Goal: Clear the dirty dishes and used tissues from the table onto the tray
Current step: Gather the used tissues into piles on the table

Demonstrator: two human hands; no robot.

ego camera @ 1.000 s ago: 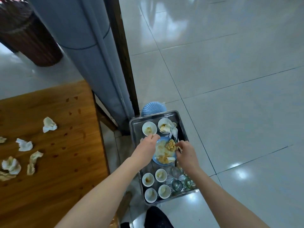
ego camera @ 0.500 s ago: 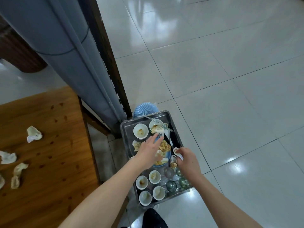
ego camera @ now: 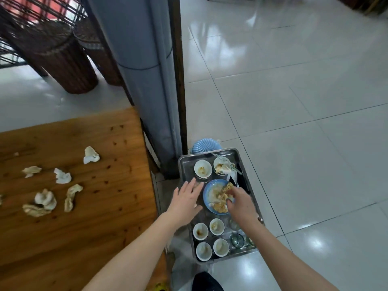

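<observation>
Compared with half a second ago, the left hand (ego camera: 185,201) has left the blue plate (ego camera: 206,194) and now hovers with straight, spread fingers over the left rim of the metal tray (ego camera: 181,162). The right hand (ego camera: 239,203) has come onto the plate. The tray stands below the right edge of the worktop (ego camera: 94,217). It carries the plate with brownish scraps (ego camera: 220,195) in its middle and small white cups (ego camera: 202,168) at its far and near ends. Crumpled tissues (ego camera: 91,155) lie on the left part of the worktop. The right hand's fingers and thumb curl over the scraps, but I cannot tell if they pinch them.
</observation>
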